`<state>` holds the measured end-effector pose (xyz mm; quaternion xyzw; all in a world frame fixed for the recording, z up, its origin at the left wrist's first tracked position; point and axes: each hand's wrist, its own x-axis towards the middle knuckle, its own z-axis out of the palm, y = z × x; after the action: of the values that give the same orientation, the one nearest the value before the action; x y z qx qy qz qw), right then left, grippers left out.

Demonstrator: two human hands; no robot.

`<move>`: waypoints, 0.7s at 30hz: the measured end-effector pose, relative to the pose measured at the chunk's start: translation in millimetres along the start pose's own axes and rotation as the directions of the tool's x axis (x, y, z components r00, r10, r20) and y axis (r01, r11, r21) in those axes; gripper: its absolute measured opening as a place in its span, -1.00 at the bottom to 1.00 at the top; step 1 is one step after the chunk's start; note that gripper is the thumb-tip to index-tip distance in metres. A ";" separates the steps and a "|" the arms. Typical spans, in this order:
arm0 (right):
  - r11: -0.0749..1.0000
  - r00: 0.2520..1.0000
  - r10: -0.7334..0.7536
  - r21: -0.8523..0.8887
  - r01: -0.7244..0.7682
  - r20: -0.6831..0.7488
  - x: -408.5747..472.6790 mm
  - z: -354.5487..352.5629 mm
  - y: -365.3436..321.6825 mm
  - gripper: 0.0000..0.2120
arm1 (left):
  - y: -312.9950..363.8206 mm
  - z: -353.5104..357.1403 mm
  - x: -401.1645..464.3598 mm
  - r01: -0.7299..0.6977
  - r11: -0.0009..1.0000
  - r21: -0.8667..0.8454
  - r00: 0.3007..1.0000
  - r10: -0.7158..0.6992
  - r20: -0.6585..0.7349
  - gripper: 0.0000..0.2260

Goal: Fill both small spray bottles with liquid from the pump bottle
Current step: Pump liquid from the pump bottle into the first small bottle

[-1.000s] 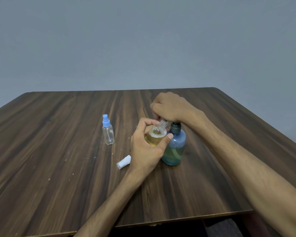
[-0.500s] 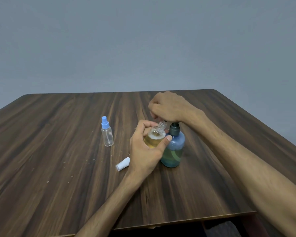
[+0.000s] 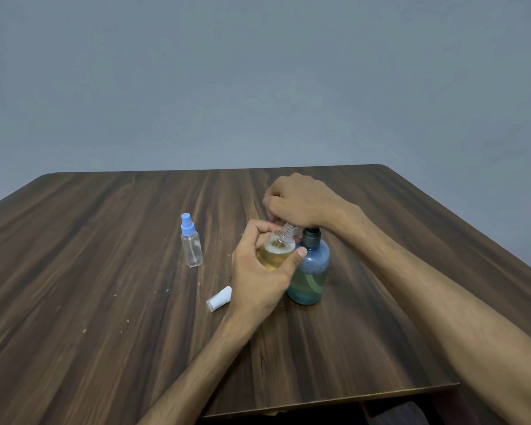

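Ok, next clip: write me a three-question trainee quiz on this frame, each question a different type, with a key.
1. True or false: the spray bottle with the blue cap holds yellow liquid.
2. Which hand grips the small open bottle? A) left hand B) right hand C) neither
3. Fill in: the white cap lies on the ____.

Key
1. False; it looks clear and empty, standing apart on the table.
2. A; the left hand holds it tilted against the pump bottle, while the right hand covers the pump head.
3. Table.
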<state>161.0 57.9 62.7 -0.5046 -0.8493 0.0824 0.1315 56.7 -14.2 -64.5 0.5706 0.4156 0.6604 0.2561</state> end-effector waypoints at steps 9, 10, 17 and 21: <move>0.999 0.999 0.003 0.035 -0.001 -0.037 -1.9 1.5 2.2 -0.73 | 1.7 -0.5 -0.1 0.002 1.000 0.014 1.000 -0.002 0.007 -0.62; 0.998 0.998 -0.002 0.055 0.005 -0.060 -2.5 -1.0 2.8 -0.72 | 2.4 -0.1 -0.5 0.003 1.000 0.005 1.000 -0.004 0.009 -0.62; 0.998 0.999 0.024 0.055 -0.025 0.029 2.6 5.3 4.5 -0.75 | 1.7 1.2 0.1 -0.010 1.000 0.001 1.000 0.010 -0.008 -0.64; 0.997 1.000 0.006 0.079 -0.004 -0.015 2.8 0.1 6.7 -0.76 | 2.1 0.9 -0.1 0.004 1.000 -0.007 1.000 -0.004 -0.009 -0.64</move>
<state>165.3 63.5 61.1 -0.5017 -0.8431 0.1124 0.1577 57.9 -15.1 -62.8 0.5659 0.4157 0.6639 0.2574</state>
